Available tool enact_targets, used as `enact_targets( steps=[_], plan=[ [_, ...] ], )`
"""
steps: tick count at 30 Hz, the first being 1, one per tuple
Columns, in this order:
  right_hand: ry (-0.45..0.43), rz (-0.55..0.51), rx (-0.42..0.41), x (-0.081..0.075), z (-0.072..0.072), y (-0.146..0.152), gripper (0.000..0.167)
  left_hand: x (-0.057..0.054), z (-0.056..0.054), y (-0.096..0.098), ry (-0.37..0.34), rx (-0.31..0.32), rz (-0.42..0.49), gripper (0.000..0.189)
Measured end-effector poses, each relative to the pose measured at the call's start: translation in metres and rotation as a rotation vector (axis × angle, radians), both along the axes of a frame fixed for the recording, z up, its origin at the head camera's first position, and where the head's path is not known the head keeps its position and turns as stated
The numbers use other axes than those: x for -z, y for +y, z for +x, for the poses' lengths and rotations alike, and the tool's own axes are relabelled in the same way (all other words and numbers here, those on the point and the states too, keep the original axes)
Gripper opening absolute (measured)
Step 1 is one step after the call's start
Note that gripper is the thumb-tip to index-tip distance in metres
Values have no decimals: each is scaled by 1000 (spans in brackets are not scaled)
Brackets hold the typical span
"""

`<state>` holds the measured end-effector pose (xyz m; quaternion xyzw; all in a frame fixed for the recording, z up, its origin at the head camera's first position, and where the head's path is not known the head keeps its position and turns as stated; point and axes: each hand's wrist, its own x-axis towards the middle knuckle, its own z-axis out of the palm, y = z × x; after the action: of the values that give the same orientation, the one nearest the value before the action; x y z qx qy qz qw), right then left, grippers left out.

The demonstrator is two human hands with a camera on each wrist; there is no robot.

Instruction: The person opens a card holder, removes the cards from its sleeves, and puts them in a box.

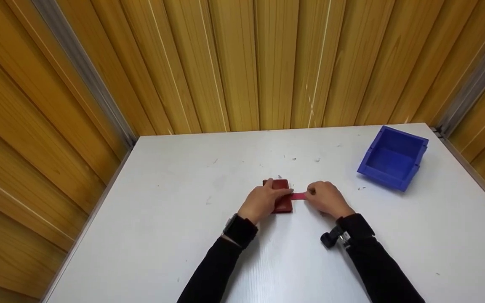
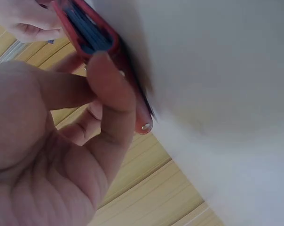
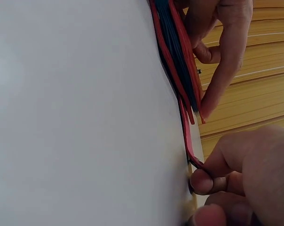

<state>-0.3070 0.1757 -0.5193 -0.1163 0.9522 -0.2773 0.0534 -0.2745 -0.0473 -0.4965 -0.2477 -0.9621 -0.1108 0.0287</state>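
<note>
A red card holder (image 1: 283, 206) lies on the white table, with dark blue pleated pockets (image 3: 174, 42) showing between its covers in the right wrist view. My left hand (image 1: 261, 201) grips it from the left, the thumb at its near edge and a finger across the top cover. From its right side a narrow red strap (image 1: 298, 196) sticks out. My right hand (image 1: 327, 198) pinches the strap's far end between thumb and curled fingers, close over the tabletop. Small metal snaps (image 2: 145, 126) show on the holder in the left wrist view.
A blue plastic bin (image 1: 392, 162) stands tilted in angle at the back right of the white table (image 1: 175, 235). Yellow wood-patterned panels (image 1: 234, 63) rise behind the table and along both sides.
</note>
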Motion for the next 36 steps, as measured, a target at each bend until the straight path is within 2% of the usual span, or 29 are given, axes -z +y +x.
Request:
enact_targets(
  steps=[3, 7, 11, 15, 18, 24, 28, 31, 36],
  plan=[
    [1, -4, 3, 0, 0, -1, 19, 2, 0, -1, 30, 9, -17, 45],
    [17, -4, -1, 1, -1, -2, 18, 2, 0, -2, 43, 5, 10, 36],
    [30, -4, -11, -1, -1, -3, 19, -1, -1, -3, -17, -39, 79, 30],
    [34, -4, -10, -1, -1, -3, 20, -5, -3, -4, -102, -88, 134, 46],
    [42, -3, -13, -1, -1, -3, 20, -8, -6, -6, -124, -91, 169, 48],
    [21, -8, -7, 1, -1, -2, 21, -22, -13, -22, -204, -90, 256, 25],
    [6, -14, 1, 2, 1, -1, 20, -33, -15, -42, -275, -155, 277, 25],
    [2, -15, 1, 2, 1, 0, 20, -35, -17, -56, -339, -227, 263, 27],
    [16, -11, -2, 0, 1, 0, 20, -34, -18, -69, -486, -347, 203, 53]
  ],
)
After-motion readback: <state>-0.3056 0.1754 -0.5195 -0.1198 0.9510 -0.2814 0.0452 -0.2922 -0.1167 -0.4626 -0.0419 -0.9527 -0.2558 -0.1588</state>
